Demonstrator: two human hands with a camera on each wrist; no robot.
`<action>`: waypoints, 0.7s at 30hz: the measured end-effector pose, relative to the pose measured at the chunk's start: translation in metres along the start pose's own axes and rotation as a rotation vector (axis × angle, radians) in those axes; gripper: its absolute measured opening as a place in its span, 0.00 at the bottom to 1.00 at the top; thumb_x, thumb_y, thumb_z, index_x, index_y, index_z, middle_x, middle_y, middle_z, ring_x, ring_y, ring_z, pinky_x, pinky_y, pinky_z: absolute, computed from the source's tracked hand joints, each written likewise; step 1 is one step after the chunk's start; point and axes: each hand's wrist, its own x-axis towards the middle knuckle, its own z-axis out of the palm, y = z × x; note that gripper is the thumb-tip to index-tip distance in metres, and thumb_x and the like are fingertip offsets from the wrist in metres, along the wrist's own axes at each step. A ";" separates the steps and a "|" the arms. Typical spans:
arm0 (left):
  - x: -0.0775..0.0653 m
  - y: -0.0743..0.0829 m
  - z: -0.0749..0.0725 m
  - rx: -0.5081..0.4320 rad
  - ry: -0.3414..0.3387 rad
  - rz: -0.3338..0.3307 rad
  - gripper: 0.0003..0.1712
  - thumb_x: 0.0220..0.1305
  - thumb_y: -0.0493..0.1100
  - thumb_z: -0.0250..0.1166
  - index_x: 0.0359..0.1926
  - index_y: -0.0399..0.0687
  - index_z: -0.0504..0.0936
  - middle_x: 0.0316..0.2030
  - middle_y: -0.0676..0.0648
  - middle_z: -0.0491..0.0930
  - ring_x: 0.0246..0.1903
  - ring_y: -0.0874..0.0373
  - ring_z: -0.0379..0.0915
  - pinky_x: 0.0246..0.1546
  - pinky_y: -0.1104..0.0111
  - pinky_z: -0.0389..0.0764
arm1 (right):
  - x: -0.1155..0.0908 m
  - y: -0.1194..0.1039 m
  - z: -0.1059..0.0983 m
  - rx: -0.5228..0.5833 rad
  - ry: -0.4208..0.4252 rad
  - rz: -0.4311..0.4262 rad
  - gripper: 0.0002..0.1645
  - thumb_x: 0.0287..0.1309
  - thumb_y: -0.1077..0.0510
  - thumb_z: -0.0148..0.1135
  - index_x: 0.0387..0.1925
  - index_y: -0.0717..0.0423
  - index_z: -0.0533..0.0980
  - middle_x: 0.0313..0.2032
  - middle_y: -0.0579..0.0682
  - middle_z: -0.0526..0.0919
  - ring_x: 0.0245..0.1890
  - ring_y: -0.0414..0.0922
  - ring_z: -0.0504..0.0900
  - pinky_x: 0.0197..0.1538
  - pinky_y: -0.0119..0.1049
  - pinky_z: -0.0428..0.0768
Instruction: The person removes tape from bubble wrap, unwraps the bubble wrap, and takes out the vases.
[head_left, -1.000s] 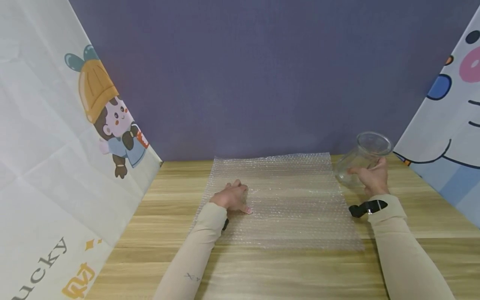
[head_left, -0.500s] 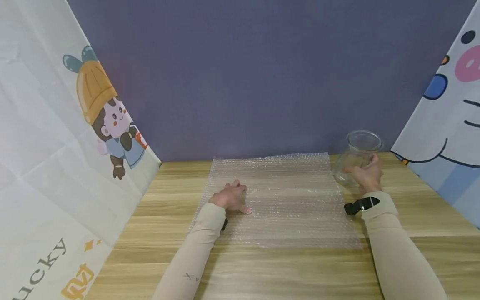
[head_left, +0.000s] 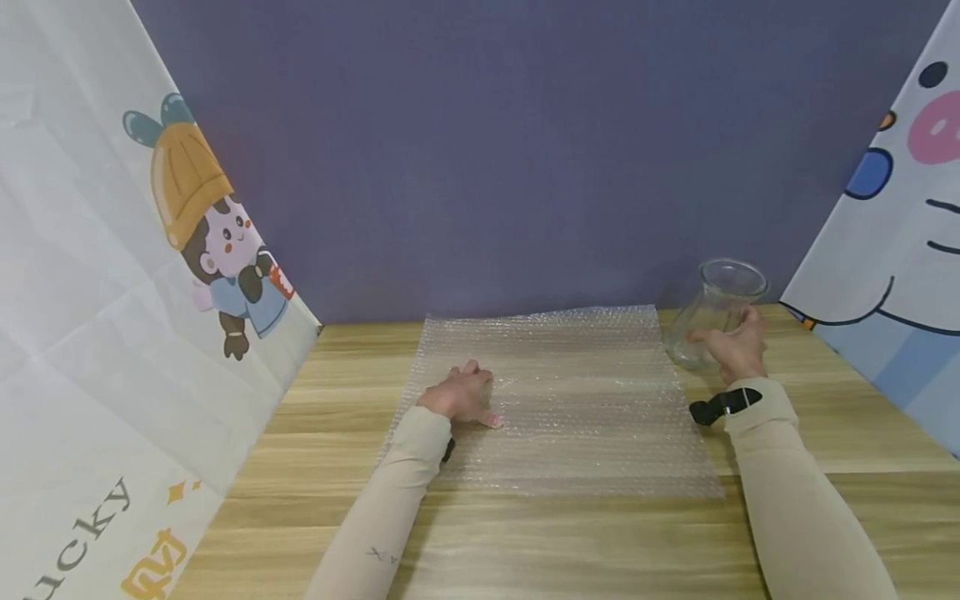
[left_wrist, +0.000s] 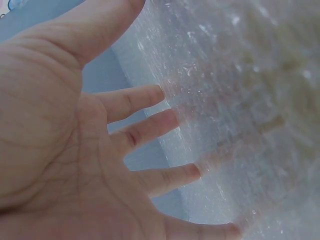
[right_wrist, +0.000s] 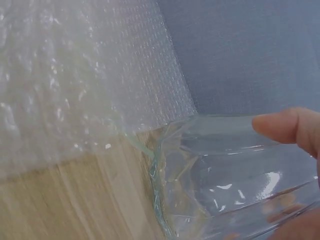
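Observation:
A sheet of bubble wrap (head_left: 585,400) lies flat on the wooden table. My left hand (head_left: 459,395) rests on its left half; in the left wrist view the fingers (left_wrist: 150,125) are spread and nearly straight, their tips touching the plastic. By the sheet's right edge, my right hand (head_left: 741,348) grips a clear glass vase (head_left: 688,329) with a flared rim, thumb on the near side. It stands tilted, mouth up and to the right, its base low by the tabletop. Up close in the right wrist view, the vase (right_wrist: 220,165) shows ribbed walls and a thick base edge near the wrap's corner.
A dark blue-grey panel (head_left: 525,158) rises behind the wooden table (head_left: 570,550). White printed sheets with cartoon figures flank both sides, the left sheet (head_left: 82,250) and the right sheet (head_left: 915,275). Bare wood shows in front of the wrap.
My right hand has shifted slightly left with the vase, which leans less than before. The left hand stays in place on the bubble wrap.

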 end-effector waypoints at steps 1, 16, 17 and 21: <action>0.000 0.000 0.000 0.002 -0.002 -0.002 0.53 0.56 0.63 0.75 0.77 0.55 0.63 0.77 0.47 0.55 0.79 0.39 0.48 0.63 0.29 0.68 | 0.000 0.000 0.000 -0.003 -0.004 0.000 0.51 0.49 0.66 0.76 0.71 0.55 0.58 0.71 0.55 0.59 0.74 0.54 0.56 0.76 0.51 0.64; 0.000 0.000 0.002 -0.024 0.017 0.008 0.51 0.55 0.62 0.76 0.75 0.56 0.64 0.77 0.48 0.56 0.79 0.39 0.48 0.64 0.30 0.68 | 0.004 0.000 -0.003 -0.046 -0.086 -0.006 0.64 0.53 0.64 0.72 0.81 0.58 0.42 0.79 0.64 0.42 0.77 0.65 0.41 0.79 0.60 0.54; 0.000 -0.001 0.002 -0.028 0.021 0.011 0.51 0.54 0.62 0.76 0.74 0.56 0.64 0.76 0.48 0.57 0.78 0.39 0.49 0.64 0.31 0.69 | 0.005 0.001 -0.003 -0.045 -0.087 -0.009 0.64 0.53 0.64 0.72 0.81 0.58 0.42 0.79 0.64 0.42 0.77 0.65 0.41 0.79 0.60 0.53; 0.000 -0.001 0.002 -0.034 0.026 0.013 0.49 0.54 0.61 0.77 0.73 0.56 0.65 0.75 0.48 0.59 0.78 0.38 0.50 0.64 0.31 0.69 | 0.005 0.004 -0.004 -0.043 -0.106 -0.026 0.65 0.53 0.64 0.72 0.82 0.57 0.40 0.79 0.65 0.42 0.78 0.66 0.40 0.79 0.63 0.49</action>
